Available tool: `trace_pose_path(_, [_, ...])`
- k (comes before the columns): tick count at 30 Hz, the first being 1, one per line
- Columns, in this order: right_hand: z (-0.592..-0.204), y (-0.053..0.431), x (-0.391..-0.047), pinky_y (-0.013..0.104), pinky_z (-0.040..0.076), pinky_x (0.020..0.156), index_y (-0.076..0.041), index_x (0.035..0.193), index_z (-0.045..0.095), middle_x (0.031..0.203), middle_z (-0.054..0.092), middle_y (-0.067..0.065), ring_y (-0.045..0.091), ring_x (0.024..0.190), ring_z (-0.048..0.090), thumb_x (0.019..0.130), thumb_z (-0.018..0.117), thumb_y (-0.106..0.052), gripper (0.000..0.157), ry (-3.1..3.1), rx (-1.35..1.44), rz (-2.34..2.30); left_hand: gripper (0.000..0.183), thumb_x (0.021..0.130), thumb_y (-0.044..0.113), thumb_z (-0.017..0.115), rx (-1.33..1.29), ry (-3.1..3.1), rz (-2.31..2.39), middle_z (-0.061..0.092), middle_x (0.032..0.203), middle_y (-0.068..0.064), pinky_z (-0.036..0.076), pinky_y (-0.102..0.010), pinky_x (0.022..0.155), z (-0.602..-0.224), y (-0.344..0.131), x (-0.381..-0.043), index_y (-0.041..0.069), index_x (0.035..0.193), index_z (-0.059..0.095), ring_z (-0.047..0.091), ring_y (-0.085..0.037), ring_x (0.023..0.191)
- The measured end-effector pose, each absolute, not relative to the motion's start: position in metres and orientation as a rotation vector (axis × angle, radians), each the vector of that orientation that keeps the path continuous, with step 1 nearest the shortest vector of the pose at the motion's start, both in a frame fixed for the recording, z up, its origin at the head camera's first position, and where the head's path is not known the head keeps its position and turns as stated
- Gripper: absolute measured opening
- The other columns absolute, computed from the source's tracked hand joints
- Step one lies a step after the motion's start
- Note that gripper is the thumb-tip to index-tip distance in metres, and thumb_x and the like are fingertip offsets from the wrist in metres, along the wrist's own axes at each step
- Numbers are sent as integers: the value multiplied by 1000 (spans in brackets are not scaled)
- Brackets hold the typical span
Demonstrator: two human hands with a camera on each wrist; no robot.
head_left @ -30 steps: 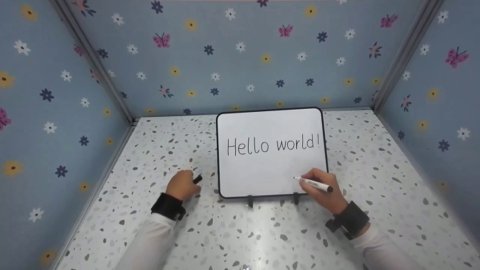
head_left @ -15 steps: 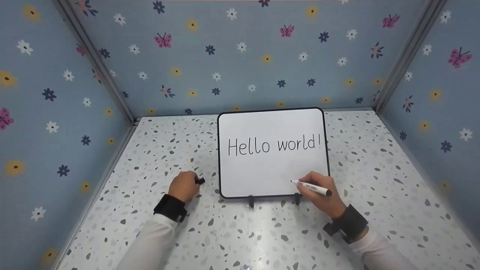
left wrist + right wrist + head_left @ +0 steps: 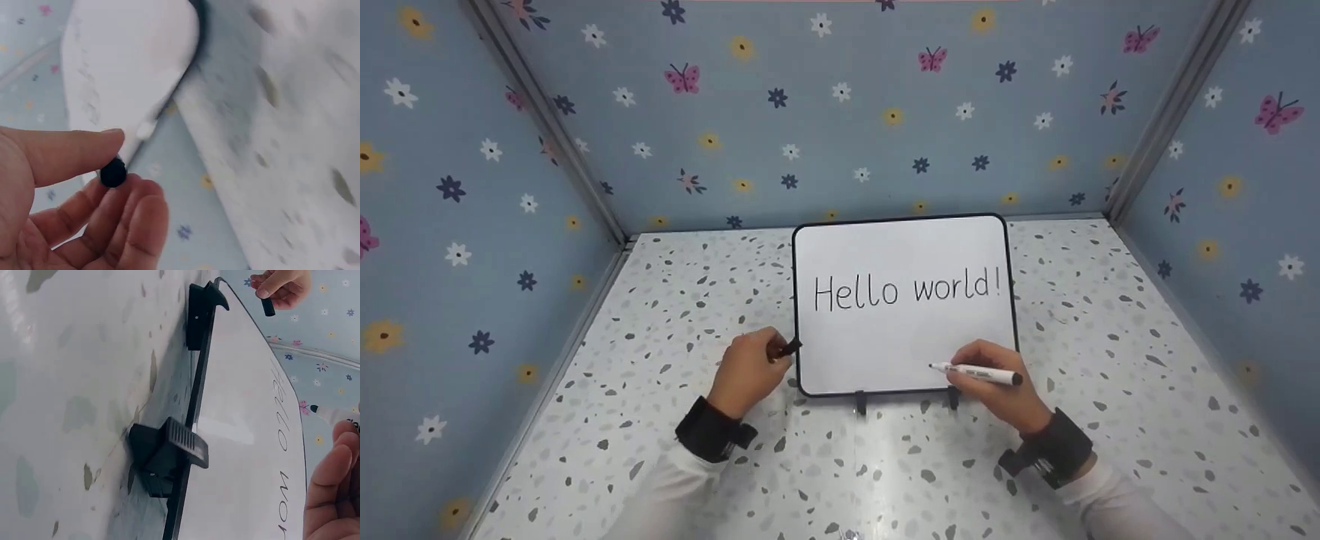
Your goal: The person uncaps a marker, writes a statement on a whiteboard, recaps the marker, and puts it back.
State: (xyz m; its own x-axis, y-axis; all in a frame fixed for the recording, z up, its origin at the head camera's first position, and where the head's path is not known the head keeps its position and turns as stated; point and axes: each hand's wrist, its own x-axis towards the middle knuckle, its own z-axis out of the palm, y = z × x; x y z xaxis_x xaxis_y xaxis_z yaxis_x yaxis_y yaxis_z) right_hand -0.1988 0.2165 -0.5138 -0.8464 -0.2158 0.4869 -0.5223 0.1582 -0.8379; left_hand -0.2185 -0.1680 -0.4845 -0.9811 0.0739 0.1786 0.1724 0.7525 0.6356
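Note:
My left hand [image 3: 748, 371], left of the board, pinches a small black marker cap [image 3: 790, 347] between thumb and fingers; its round end [image 3: 113, 172] faces the left wrist camera. A white marker [image 3: 986, 373] with a black end is held in my right hand [image 3: 1012, 397]. Its bare dark tip points left, in front of the board's lower right part. The black-framed whiteboard [image 3: 877, 349] reads "Hello world!" in thin black letters [image 3: 855, 292]. In the right wrist view the marker's uncapped nib [image 3: 315, 409] shows at the right edge, apart from the cap [image 3: 268, 307].
Two black stand feet [image 3: 861, 403] hold the whiteboard's lower edge; one foot [image 3: 171, 444] looms close in the right wrist view. Beneath is a white speckled tabletop [image 3: 915, 465]. Blue flowered panels [image 3: 840, 120] enclose the back and both sides.
My left hand has moved right and slightly up with the cap, reaching the board's left edge. The marker in my right hand has shifted a little left and down, lying more level.

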Motion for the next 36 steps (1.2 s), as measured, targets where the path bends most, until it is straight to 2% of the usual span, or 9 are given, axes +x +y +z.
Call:
trace_pose_path(6, [-506,211,-198,18,55,67,13,98,69,89,76,-8,4,77,69,84,76,19,17,-2104,816,1950,15,92,3,81,-468,-2718,-1113,76,89,-8,60,-30,69,-473,-130,-198,1,107,80,68,-16,76])
trace_pose_path(11, [-497,204,-194,20,59,68,23,105,62,91,79,-2,6,78,71,91,67,17,16,-2006,883,2198,14,94,3,79,-668,-2650,-1088,76,95,-7,62,-29,75,-468,-106,-184,2,108,81,73,-18,84])
trace_pose_path(15, [-491,198,-191,22,61,66,26,105,57,90,80,2,9,76,73,94,63,14,17,-1960,922,2300,13,96,6,79,-786,-2631,-1070,76,95,-6,61,-32,77,-466,-93,-177,5,108,81,72,-19,86])
trace_pose_path(21, [-490,191,-189,20,57,61,23,100,59,83,76,-1,10,72,71,91,67,15,14,-1945,927,2312,11,96,8,79,-915,-2620,-1057,78,96,-6,62,-32,78,-463,-79,-173,7,107,81,73,-19,85])
trace_pose_path(29, [-494,189,-190,18,53,58,19,100,67,83,77,-2,7,71,70,92,68,14,9,-1955,924,2350,15,98,12,79,-1012,-2595,-1057,79,99,-6,61,-28,77,-462,-68,-173,7,112,81,73,-16,85])
trace_pose_path(32, [-495,189,-190,18,54,58,11,99,73,83,78,-1,7,70,71,93,67,15,10,-1923,937,2396,16,99,13,78,-1040,-2570,-1044,78,98,-5,60,-27,76,-462,-67,-172,7,113,81,71,-15,84])
trace_pose_path(36, [-496,189,-190,17,54,59,-3,102,79,84,78,0,7,71,71,94,64,15,25,-1862,981,2470,16,99,11,78,-1082,-2511,-1038,78,98,-7,60,-26,75,-462,-68,-171,4,113,81,71,-16,83])
